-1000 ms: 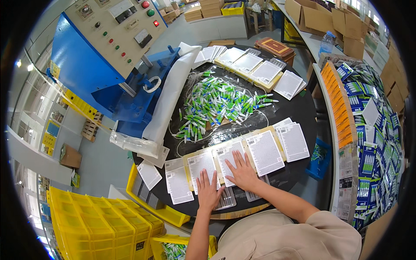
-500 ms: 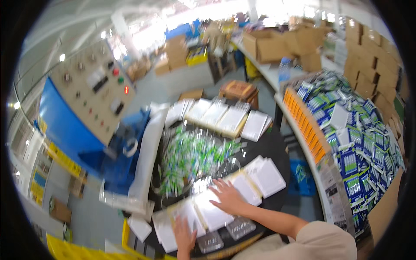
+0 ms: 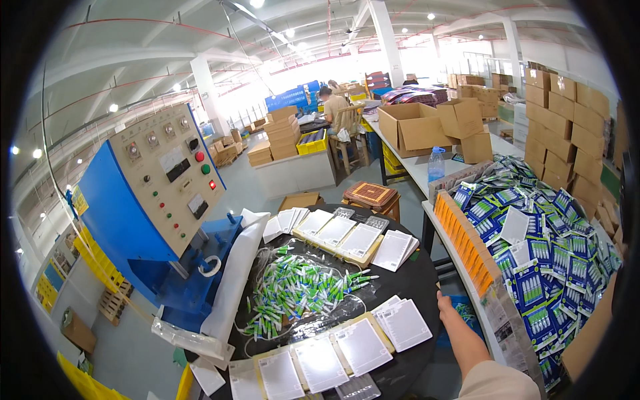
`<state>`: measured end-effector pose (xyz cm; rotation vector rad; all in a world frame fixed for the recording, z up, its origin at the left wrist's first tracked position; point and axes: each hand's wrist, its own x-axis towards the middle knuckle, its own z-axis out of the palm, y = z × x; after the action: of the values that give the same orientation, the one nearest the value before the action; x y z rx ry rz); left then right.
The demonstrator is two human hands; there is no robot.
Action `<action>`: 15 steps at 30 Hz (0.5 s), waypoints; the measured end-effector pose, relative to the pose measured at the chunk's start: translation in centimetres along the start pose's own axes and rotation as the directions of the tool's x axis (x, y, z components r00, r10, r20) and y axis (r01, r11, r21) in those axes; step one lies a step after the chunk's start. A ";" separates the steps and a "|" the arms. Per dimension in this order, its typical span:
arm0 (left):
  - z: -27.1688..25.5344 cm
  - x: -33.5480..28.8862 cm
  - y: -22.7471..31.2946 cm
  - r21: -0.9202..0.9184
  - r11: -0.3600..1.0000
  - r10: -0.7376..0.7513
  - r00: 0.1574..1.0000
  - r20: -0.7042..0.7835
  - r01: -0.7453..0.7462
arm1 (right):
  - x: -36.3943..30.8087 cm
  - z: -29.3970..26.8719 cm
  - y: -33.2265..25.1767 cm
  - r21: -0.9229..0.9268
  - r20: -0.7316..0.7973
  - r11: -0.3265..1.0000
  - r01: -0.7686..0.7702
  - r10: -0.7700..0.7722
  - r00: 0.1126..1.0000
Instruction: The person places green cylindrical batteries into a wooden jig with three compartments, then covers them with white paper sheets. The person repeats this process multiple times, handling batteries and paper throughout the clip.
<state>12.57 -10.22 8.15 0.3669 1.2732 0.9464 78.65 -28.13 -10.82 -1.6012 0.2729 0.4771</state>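
My right hand (image 3: 448, 312) is at the right rim of a round black table (image 3: 417, 280), fingers drawn together against the edge and partly hidden. My left hand is out of view. Along the near side of the table, white cards (image 3: 322, 363) lie on yellowish frames (image 3: 387, 328). Clear plastic blister trays (image 3: 359, 387) stick out below them. A pile of small green, white and blue pieces (image 3: 300, 287) covers the middle, on clear plastic film. Across the far side stands another row of white cards (image 3: 335, 231) on a frame.
A blue machine with a beige control panel (image 3: 170, 173) stands at the left. On the right, a bin holds many blue-green packs (image 3: 533, 267) beside an orange strip (image 3: 467, 240). Behind are a water bottle (image 3: 436, 163), an open carton (image 3: 417, 133) and a seated person (image 3: 333, 110).
My right hand has left the near white cards and moved right to the table's rim. My left hand has gone out of view. The view has tilted upward and become sharper.
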 end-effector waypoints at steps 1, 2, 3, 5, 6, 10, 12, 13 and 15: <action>-0.3 0.0 -0.7 -0.014 1.000 -0.020 1.000 0.008 0.020 | -2.3 -0.4 0.2 0.000 0.007 1.000 0.007 -0.007 1.000; -0.5 0.0 -1.4 -0.024 0.999 -0.041 0.999 0.007 0.042 | -5.0 -0.5 0.4 -0.004 -0.020 1.000 -0.004 0.004 1.000; -0.9 0.0 -2.1 -0.029 0.997 -0.065 0.998 0.006 0.066 | -8.4 -0.3 1.0 -0.026 -0.091 0.998 0.065 -0.067 0.994; -2.4 -0.2 -3.6 -0.045 0.993 -0.107 0.994 -0.013 0.106 | -16.4 -0.6 2.6 -0.019 -0.158 0.999 0.042 -0.045 0.986; -3.1 -0.2 -4.2 -0.048 0.992 -0.118 0.993 -0.012 0.117 | -20.7 -1.5 3.1 0.021 -0.096 1.000 -0.007 0.009 0.995; -7.5 -0.2 -8.1 -0.071 0.977 -0.208 0.976 -0.069 0.203 | -33.5 -5.6 1.1 -0.595 0.365 0.756 -0.271 0.555 0.747; -10.4 0.0 -10.5 -0.075 0.968 -0.245 0.967 -0.074 0.240 | -35.8 -5.9 -2.3 -0.608 0.782 0.755 0.246 0.516 0.350; -11.9 0.1 -11.7 -0.084 0.962 -0.266 0.961 -0.073 0.259 | -35.5 -5.7 -4.9 -0.405 0.879 0.867 0.290 0.282 0.384; -14.7 -0.2 -13.7 -0.036 0.963 -0.266 0.964 -0.003 0.266 | -33.3 -3.2 -9.7 -0.264 0.663 0.786 0.559 -0.273 0.697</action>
<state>4.44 -22.17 -5.78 0.1587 1.2743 0.7407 54.11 -34.00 13.17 -1.7924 -0.7503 0.6782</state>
